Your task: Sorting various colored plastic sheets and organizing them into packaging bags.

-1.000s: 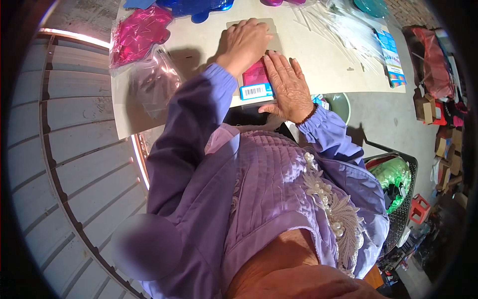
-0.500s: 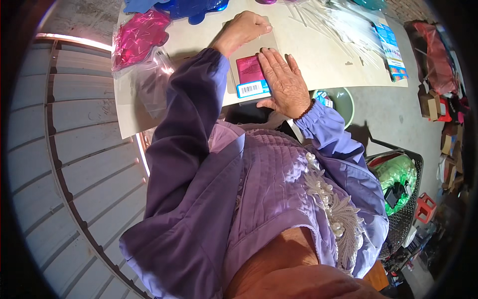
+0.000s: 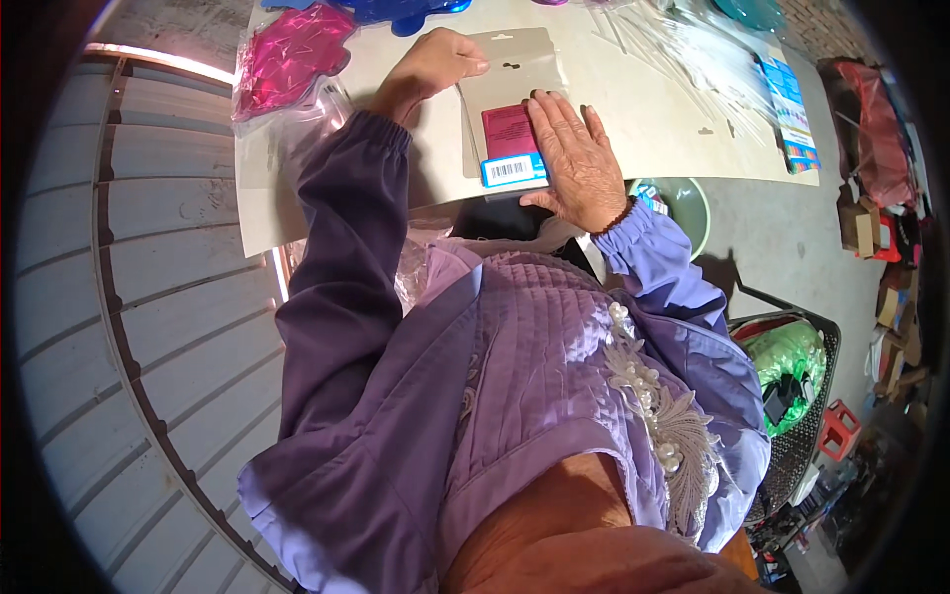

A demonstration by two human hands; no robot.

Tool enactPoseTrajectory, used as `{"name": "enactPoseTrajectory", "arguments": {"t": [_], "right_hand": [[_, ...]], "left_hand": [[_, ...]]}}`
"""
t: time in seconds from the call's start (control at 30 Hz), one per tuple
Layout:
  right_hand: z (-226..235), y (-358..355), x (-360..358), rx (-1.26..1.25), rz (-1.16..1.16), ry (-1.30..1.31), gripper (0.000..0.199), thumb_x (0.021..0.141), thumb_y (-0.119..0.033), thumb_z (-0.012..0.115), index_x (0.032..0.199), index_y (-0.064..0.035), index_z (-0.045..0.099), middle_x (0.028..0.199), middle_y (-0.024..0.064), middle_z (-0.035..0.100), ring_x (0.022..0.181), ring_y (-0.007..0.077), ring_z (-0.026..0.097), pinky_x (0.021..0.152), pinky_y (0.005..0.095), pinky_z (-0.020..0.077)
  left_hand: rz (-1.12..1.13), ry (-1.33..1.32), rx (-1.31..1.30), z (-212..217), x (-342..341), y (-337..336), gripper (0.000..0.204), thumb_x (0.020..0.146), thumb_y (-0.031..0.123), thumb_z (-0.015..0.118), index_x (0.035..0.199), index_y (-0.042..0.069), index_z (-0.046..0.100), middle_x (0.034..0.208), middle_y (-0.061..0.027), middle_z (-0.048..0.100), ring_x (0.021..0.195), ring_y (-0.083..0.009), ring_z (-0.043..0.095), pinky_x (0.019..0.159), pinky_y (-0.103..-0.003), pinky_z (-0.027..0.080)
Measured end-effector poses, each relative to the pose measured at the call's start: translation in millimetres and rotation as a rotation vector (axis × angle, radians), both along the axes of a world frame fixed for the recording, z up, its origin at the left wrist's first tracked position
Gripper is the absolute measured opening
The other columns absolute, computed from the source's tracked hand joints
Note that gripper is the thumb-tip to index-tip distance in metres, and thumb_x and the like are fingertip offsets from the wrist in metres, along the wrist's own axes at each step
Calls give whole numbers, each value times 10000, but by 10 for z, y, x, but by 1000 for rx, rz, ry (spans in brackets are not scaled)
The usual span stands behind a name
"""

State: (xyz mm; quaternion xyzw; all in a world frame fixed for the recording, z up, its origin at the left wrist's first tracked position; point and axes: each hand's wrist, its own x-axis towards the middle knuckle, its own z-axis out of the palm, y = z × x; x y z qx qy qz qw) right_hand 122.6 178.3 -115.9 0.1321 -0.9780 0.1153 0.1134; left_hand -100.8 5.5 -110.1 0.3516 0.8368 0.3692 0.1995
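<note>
Lying on pink packet (image 3: pixel 508 131): right hand (image 3: pixel 579 163) | curled nearby: left hand (image 3: pixel 435 64)

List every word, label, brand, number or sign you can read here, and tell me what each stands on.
Nothing is clear enough to quote.
Blue-and-white barcode label, below the pink panel: bars visible, characters too small to read.
Pink panel, beside the fingers of the right hand: rows of fine print, too small to read.
Blue-and-white printed item, at the table's right: markings too small to read.
</note>
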Motion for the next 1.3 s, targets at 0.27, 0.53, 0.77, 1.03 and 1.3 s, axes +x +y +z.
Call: {"name": "enactPoseTrajectory", "arguments": {"t": [0.27, 0.53, 0.77, 1.03, 1.3], "right_hand": [[-34, -6, 15, -2, -5, 5, 1151, 637, -692, 604, 1486, -31, 194, 1521, 151, 268, 1413, 310, 260, 1138, 506, 193], [-85, 14, -41, -58, -16, 167, 945, 640, -409, 778, 1416, -52, 375, 1420, 142, 418, 1330, 308, 382, 1085, 504, 294], [179, 170, 42, -382, 248, 197, 882, 764, -408, 740, 1442, -45, 308, 1455, 202, 345, 1344, 351, 348, 1087, 423, 312], [79, 351, 443, -443, 68, 148, 608, 707, -230, 787, 1265, -107, 578, 1327, 131, 508, 1251, 325, 436, 1047, 436, 351], [15, 353, 439, -321, 36, 213, 352, 759, -117, 740, 1104, -78, 685, 1114, 92, 637, 1050, 285, 552, 907, 391, 421]], "left_hand": [[189, 69, -99, 165, 175, 26, 302, 816, 332, 676, 924, 54, 723, 820, -90, 694, 779, -231, 643, 730, -339, 493], [63, 831, 229, 347, 907, 170, 253, 789, 82, 692, 1016, -5, 623, 892, -106, 623, 822, -213, 607, 741, -325, 497], [-133, 62, 201, 333, 1240, 120, 211, 784, -1, 673, 977, 4, 589, 914, -118, 574, 799, -222, 606, 710, -315, 491], [-137, 264, 139, 380, 1279, 179, 268, 769, 38, 705, 1011, 51, 592, 915, -126, 568, 845, -266, 588, 759, -341, 481], [-146, 508, 43, 553, 1403, 226, 315, 733, 116, 751, 1010, 59, 612, 981, -137, 569, 1002, -334, 532, 882, -395, 427]]}}
